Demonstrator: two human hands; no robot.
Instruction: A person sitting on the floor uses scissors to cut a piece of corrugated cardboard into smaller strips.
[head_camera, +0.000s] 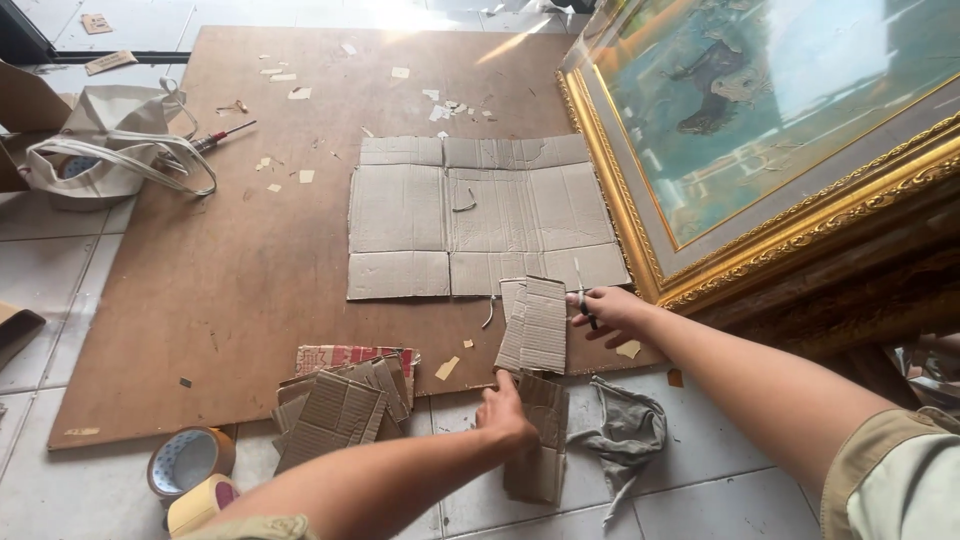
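View from a head camera, looking down at two bare arms over a large brown hardboard sheet (240, 270) laid on a pale tiled floor (700, 500); the left hand (506, 418), at about six o'clock, is curled down onto the top edge of a long folded strip of brown corrugated cardboard (537, 462) that lies on the tiles; whether it grips or only presses cannot be told. The right hand (608, 312), at about four o'clock, is closed around a thin knife-like cutter (581, 290) with its blade pointing up, touching the right edge of a small stack of corrugated cardboard pieces (535, 325) at the board's near edge — just above the left hand's strip. At the centre lies a flattened grey-brown cardboard box (420, 215), opened out with its flaps showing; at seven o'clock, a heap of cut cardboard scraps (345, 400); at eight o'clock, in the near corner, two rolls of tape (190, 470). A crumpled grey cloth (630, 430) sits on the tiles at five o'clock; a cream canvas bag (105, 145) rests at ten o'clock, a red-handled screwdriver (222, 135) just beside it; a gold-framed painting (760, 130) leans at two o'clock — its lower corner near the right hand.
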